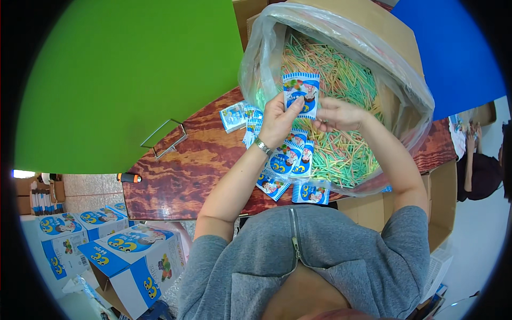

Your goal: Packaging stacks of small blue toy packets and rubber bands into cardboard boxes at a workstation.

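My left hand (280,118) grips a blue-and-white printed packet (302,95), thumb across its front. The packet is held upright over a big clear plastic liner (260,40) full of thin pastel sticks (341,74). Close to the packet's lower right edge is my right hand (341,114), its fingers stretched toward it and loosely bent, the thumb apart below. Whether its fingertips touch the packet is hard to tell. Below my left hand, several similar packets (282,160) lie on the sticks and the table edge. More packets (234,116) form a small pile left of my hand.
The liner sits in a tipped cardboard box (352,16) on a reddish wood-patterned table (181,181). A metal wire frame (169,140) and an orange-black object (129,177) lie at left. Printed cartons (133,261) stand lower left; an open cardboard box (441,197) is at my right.
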`<move>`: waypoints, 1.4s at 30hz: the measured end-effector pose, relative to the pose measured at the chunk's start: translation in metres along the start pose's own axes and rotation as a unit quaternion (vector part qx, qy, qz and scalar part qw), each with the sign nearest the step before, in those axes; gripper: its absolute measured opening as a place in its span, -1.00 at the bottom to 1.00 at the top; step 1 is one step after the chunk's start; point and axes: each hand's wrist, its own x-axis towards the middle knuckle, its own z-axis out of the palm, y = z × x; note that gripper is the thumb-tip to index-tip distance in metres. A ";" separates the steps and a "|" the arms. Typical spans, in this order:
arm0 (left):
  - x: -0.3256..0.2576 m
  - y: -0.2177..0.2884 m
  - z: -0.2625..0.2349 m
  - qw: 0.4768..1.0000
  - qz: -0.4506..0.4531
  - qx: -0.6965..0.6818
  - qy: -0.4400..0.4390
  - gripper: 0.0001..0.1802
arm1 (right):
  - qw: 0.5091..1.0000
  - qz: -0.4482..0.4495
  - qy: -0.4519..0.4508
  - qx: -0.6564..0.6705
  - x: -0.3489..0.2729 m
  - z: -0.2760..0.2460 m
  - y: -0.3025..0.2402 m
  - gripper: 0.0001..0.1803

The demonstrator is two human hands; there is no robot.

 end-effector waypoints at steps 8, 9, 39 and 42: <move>-0.022 0.005 -0.028 0.980 -0.019 0.187 0.066 -0.86 | 0.950 -0.103 0.106 -0.275 -0.043 0.012 -0.046 -0.71; -0.022 0.004 -0.028 0.980 0.000 0.184 0.074 -0.86 | 0.951 -0.091 0.114 -0.273 -0.050 0.009 -0.058 -0.70; 0.013 -0.041 0.016 0.938 -0.087 -0.303 0.141 -0.82 | 0.889 -0.098 0.307 0.325 0.011 0.040 0.044 -0.73; 0.017 -0.041 0.021 0.939 -0.087 -0.303 0.139 -0.82 | 0.913 -0.080 0.293 0.272 0.011 0.033 0.049 -0.71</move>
